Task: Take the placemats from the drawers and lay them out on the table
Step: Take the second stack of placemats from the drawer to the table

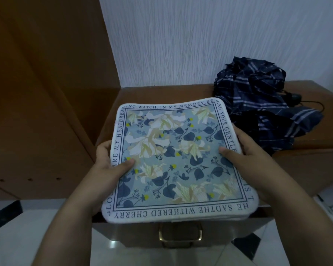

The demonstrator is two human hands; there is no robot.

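While I stand at the brown cabinet (pixel 306 156), whose drawer (pixel 181 230) sits pulled out below me, the floral placemats (pixel 173 158) hang level just above that drawer, straight ahead and between my hands. The stack looks nearly square, so no long axis matters; each hand is equally near. A dark plaid umbrella (pixel 261 104) lies on the cabinet top, just beyond the mats' far right corner. My left hand (pixel 108 166) grips the left edge, thumb on top. My right hand (pixel 246 148) grips the right edge likewise. No table shows, so I judge I must turn away.
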